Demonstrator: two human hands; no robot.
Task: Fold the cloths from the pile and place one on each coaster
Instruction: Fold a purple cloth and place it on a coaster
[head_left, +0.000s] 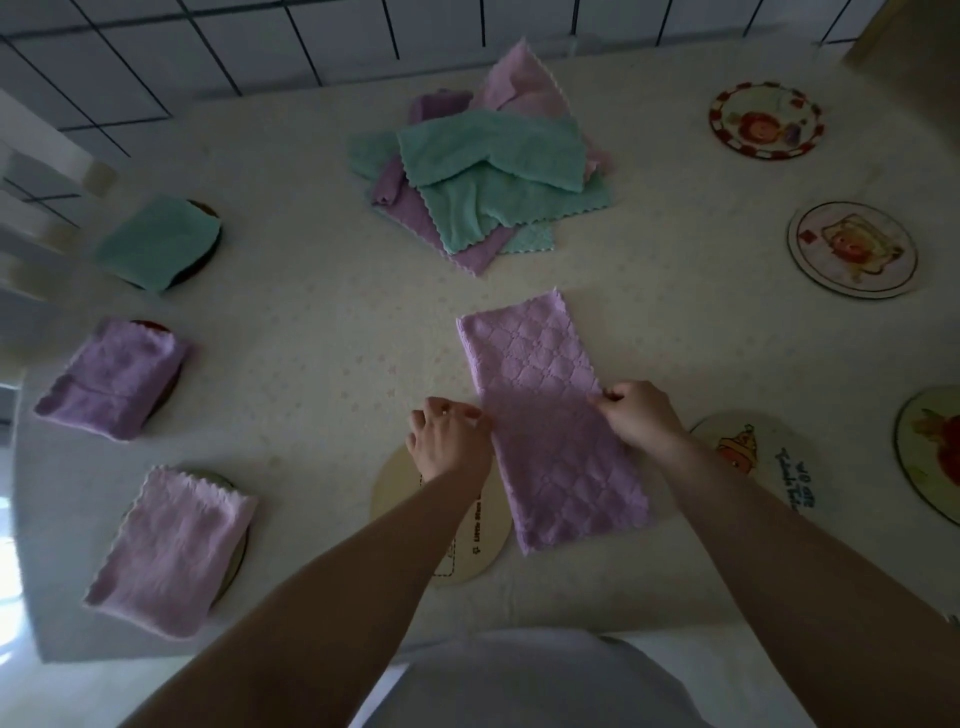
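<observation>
A purple quilted cloth (545, 415), folded into a long strip, lies flat on the table in front of me. My left hand (449, 439) pinches its left edge near the middle. My right hand (636, 413) pinches the right edge opposite. A pile of green and purple cloths (483, 171) sits at the back centre. On the left, three coasters carry folded cloths: a green one (156, 241), a purple one (111, 379) and a pink one (174, 551). A bare beige coaster (400, 488) lies under my left wrist, partly covered by the strip.
Bare picture coasters lie on the right: one at the back (766, 119), one further forward (852, 249), one by my right forearm (769, 457) and one at the frame's right edge (930, 452). A tiled wall (156, 52) runs behind the table.
</observation>
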